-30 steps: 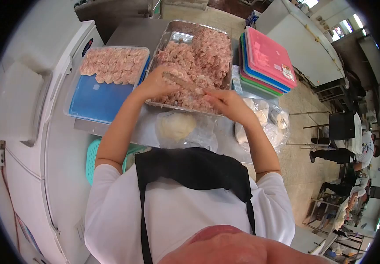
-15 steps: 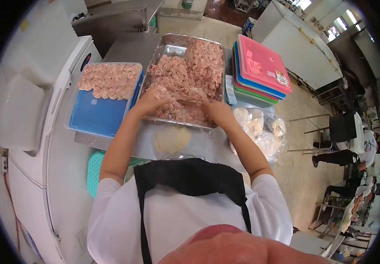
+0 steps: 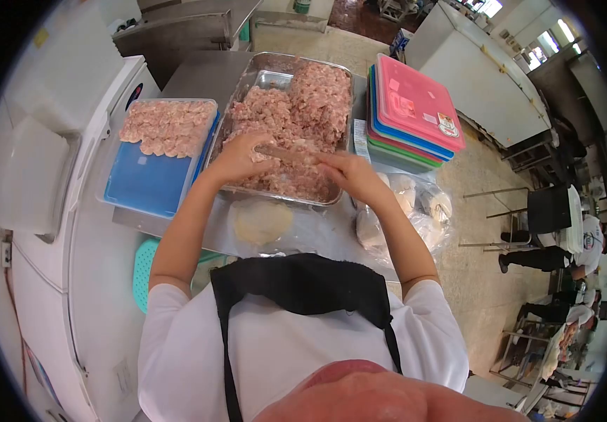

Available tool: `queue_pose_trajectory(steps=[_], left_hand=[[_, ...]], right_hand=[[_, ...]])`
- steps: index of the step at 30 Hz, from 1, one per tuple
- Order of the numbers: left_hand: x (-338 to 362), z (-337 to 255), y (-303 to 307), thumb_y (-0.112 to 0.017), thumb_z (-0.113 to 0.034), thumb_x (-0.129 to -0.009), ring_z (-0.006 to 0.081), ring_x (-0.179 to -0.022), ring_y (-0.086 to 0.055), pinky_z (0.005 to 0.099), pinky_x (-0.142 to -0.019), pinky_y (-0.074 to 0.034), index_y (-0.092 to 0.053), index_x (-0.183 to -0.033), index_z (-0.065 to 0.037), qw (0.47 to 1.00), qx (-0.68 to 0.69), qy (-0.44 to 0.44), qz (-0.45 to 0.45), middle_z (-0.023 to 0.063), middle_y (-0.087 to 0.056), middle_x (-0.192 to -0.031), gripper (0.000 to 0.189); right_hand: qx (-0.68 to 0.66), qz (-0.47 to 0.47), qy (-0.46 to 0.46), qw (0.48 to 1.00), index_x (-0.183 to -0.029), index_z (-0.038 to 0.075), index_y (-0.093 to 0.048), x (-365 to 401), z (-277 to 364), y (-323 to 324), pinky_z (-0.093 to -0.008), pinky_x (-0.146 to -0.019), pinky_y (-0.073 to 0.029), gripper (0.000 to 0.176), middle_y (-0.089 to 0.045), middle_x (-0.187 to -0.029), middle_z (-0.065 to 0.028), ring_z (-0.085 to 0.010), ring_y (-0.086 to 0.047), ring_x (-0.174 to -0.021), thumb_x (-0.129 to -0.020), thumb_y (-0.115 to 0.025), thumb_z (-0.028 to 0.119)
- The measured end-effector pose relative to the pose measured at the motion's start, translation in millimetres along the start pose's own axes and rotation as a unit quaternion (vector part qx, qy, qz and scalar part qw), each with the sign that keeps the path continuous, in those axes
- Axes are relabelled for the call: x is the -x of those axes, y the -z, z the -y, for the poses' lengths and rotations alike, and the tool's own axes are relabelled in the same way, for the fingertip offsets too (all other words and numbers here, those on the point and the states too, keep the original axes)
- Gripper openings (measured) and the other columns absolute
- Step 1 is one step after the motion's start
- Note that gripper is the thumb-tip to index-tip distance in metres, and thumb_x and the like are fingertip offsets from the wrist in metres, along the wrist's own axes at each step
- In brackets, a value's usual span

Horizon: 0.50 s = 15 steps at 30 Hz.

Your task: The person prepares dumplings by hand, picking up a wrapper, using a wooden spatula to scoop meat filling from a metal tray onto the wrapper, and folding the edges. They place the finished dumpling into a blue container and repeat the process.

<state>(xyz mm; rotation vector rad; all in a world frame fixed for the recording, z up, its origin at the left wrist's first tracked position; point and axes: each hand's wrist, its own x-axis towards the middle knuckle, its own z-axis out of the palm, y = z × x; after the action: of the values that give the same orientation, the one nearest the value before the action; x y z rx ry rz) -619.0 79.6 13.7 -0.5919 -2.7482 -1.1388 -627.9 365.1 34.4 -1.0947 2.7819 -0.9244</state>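
Observation:
My right hand (image 3: 351, 173) grips a flat, brownish spatula-like tool (image 3: 288, 153) over the near part of the metal pan (image 3: 286, 200). The blade points left, its tip by the fingers of my left hand (image 3: 240, 159). That hand is cupped and curled at the pan's left side; what lies in its palm is hidden. Pink ground meat (image 3: 321, 105) is heaped in the pan, highest at the back right. Between the pan and my apron, a pale round stack of dough wrappers (image 3: 261, 221) lies on clear plastic.
At left, a blue-lined tray (image 3: 152, 179) holds rows of meat-filled pieces (image 3: 166, 126). Stacked coloured lids (image 3: 416, 98) stand at right, above a plastic bag of pale rounds (image 3: 405, 218). A teal basket (image 3: 146, 274) sits below the table edge. Other people (image 3: 588, 246) work far right.
The tool has risen from the meat and now shows between my hands. My right hand has turned, its fingers pointing left. The view has shifted slightly.

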Motion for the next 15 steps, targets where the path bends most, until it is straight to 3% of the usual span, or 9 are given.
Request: queue_pose_trajectory(steps=[1,3,4,6,9,12,15], left_hand=[[-3.7,7.6,-4.6,-0.076,-0.034,-0.072,0.0338,-0.112,-0.057,0.0387,-0.098,-0.043,-0.061,-0.115,-0.001,0.999,0.041,0.031,0.016,0.0205,-0.061,-0.118,0.056],[-6.9,19.0,-10.2,-0.076,-0.038,-0.072,0.0334,-0.112,-0.057,0.0389,-0.097,-0.043,-0.06,-0.116,-0.001,0.986,0.125,0.1,0.044,0.0212,-0.062,-0.116,0.059],[-6.6,20.7,-11.6,-0.077,-0.038,-0.072,0.033,-0.112,-0.057,0.0386,-0.097,-0.043,-0.061,-0.116,-0.001,0.991,0.096,0.093,0.024,0.021,-0.062,-0.116,0.059],[-3.7,21.0,-16.1,-0.077,-0.04,-0.071,0.032,-0.112,-0.058,0.038,-0.098,-0.042,-0.061,-0.115,-0.002,0.996,0.037,0.078,-0.016,0.0204,-0.062,-0.115,0.06],[10.0,23.4,-18.8,-0.079,-0.038,-0.071,0.0314,-0.115,-0.056,0.0377,-0.1,-0.041,-0.06,-0.118,-0.003,0.988,0.095,0.099,-0.077,0.0206,-0.061,-0.118,0.062],[21.8,-22.4,7.9,-0.079,-0.033,-0.071,0.0316,-0.119,-0.053,0.0377,-0.102,-0.039,-0.058,-0.122,-0.004,0.99,0.111,0.063,-0.062,0.0213,-0.058,-0.123,0.063],[19.9,-38.0,27.3,-0.078,-0.026,-0.069,0.0318,-0.12,-0.052,0.0375,-0.102,-0.039,-0.056,-0.125,-0.004,0.989,0.135,0.025,0.055,0.0217,-0.057,-0.125,0.064]], right_hand=[[0.08,-0.026,-0.003,0.996,-0.114,0.008,-0.064,-1.4,5.1,8.6,-0.0358,-0.072,-0.051,0.029,-0.066,-0.095,-0.0115,-0.0282,-0.065,-0.083,-0.09,-0.061,0.024],[0.07,-0.07,0.022,0.995,-0.111,0.01,-0.064,2.2,15.2,0.8,-0.0393,-0.071,-0.05,0.027,-0.064,-0.092,-0.0118,-0.0326,-0.062,-0.082,-0.089,-0.062,0.024],[0.064,-0.091,0.032,0.993,-0.109,0.011,-0.065,5.3,19.0,-4.2,-0.041,-0.07,-0.05,0.025,-0.063,-0.09,-0.012,-0.0348,-0.061,-0.081,-0.088,-0.062,0.024],[0.055,-0.066,0.029,0.996,-0.11,0.011,-0.065,0.5,0.9,-8.1,-0.0388,-0.069,-0.05,0.025,-0.063,-0.089,-0.0119,-0.0327,-0.062,-0.079,-0.088,-0.062,0.024],[-0.042,-0.018,-0.002,0.999,-0.111,0.007,-0.066,2.3,-4.1,19.7,-0.0339,-0.074,-0.05,0.027,-0.066,-0.091,-0.0141,-0.0302,-0.063,-0.083,-0.091,-0.061,0.024],[-0.138,-0.003,-0.034,0.99,-0.115,0.002,-0.063,9.9,7.3,37.1,-0.0309,-0.082,-0.049,0.031,-0.067,-0.103,-0.0182,-0.0279,-0.065,-0.091,-0.093,-0.059,0.024],[-0.031,0.031,0.034,0.998,-0.116,0.003,-0.063,10.1,30.5,15.5,-0.0304,-0.081,-0.049,0.03,-0.067,-0.103,-0.0173,-0.0273,-0.065,-0.092,-0.093,-0.059,0.022]])
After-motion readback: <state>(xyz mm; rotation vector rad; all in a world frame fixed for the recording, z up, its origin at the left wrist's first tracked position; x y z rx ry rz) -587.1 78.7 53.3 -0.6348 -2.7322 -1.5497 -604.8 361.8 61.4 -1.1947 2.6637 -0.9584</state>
